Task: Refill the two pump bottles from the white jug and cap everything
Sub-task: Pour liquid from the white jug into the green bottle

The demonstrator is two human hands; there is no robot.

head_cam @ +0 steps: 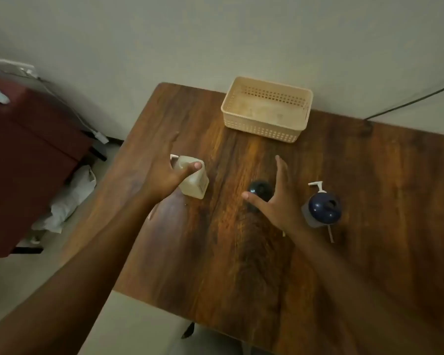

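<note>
On the table (241, 252), head view:
Left hand (162, 172): fingers spread, over the white jug (194, 181), holding nothing that shows.
Right hand (279, 201): fingers splayed wide, just beside the dark bottle (260, 189), empty.
Blue pump bottle (323, 208): right of that hand, apart from it.
Basket (264, 129): at the far edge by the wall.

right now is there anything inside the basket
No, the basket at the back of the table shows only its bare floor.
</note>
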